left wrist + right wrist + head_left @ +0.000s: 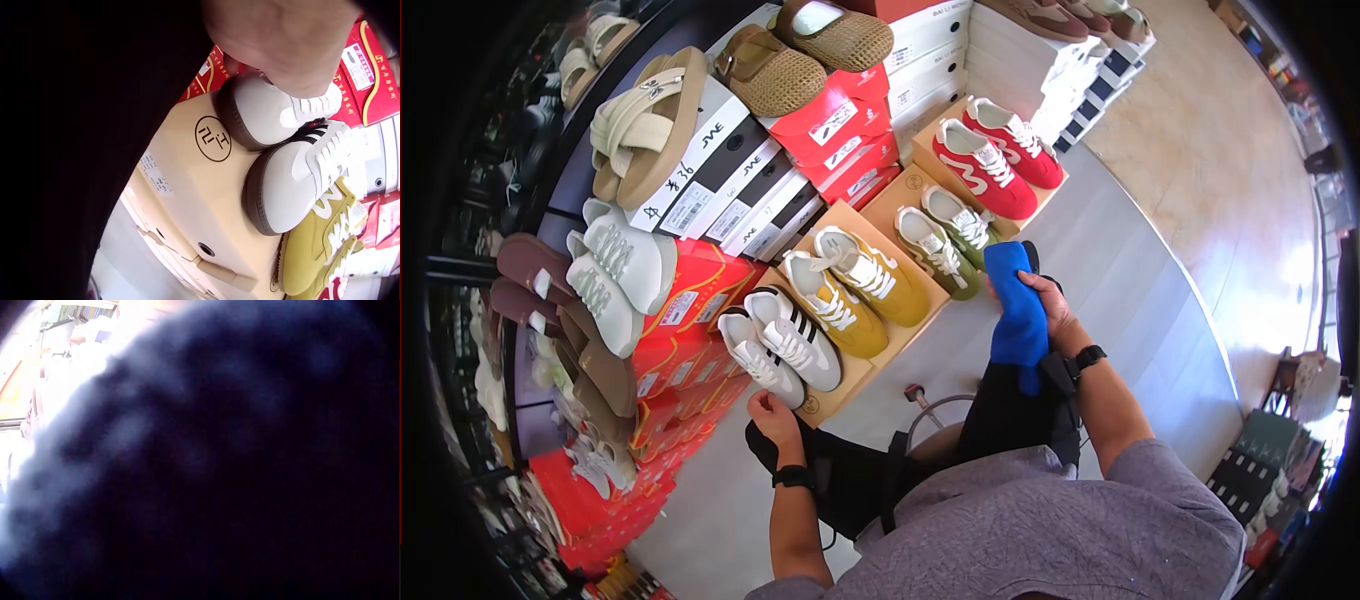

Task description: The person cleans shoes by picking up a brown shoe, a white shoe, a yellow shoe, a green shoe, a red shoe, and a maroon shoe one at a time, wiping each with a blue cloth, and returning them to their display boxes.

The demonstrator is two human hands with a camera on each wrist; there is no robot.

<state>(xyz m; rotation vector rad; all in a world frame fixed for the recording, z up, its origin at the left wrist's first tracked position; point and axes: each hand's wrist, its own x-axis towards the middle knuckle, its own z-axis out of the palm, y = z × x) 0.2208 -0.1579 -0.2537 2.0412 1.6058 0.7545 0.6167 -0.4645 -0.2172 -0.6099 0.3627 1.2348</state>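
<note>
My right hand [1052, 304] grips a bright blue cloth [1018, 315], which hangs down over the right thigh. Dark, blurred material fills most of the right wrist view. Close to the toes of a pair of white sneakers with black stripes [808, 352] is my left hand [776, 424], its fingers loosely curled with nothing visible in them. In the left wrist view the left hand [284, 40] overlaps the nearer white sneaker [259, 109]. Beside that pair stand mustard-yellow sneakers [890, 292], then green sneakers [940, 250] and red sneakers [985, 175].
The sneaker pairs stand on tan shoeboxes [920, 325]. Behind them rise stacked red boxes [840, 140] and white boxes [925, 50], with woven brown shoes [775, 75] and beige sandals [645, 135] on top. Grey flooring [1140, 270] extends to the right.
</note>
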